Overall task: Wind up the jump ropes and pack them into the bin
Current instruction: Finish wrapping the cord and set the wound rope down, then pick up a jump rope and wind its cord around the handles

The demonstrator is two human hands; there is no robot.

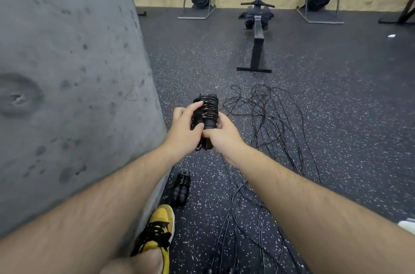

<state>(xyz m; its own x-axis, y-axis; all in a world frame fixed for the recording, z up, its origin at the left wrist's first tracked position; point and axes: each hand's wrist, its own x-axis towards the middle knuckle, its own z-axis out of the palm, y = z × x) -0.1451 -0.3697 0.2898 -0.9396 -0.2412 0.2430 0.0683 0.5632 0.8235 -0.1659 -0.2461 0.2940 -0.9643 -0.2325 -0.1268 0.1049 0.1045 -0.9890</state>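
1. A wound jump rope [205, 108], black cord coiled round its paired handles, is being held above the speckled floor [336, 98].
2. It is being gripped by the left hand [185, 131], fingers curled over the coils, and by the right hand [221, 136], closed round the lower end.
3. Loose ropes [269, 116] are being observed tangled on the floor just to the right (number cannot be told).
4. A second wound bundle [182, 186] is being observed on the floor near a yellow shoe [160, 226], beside a grey pillar [67, 71].
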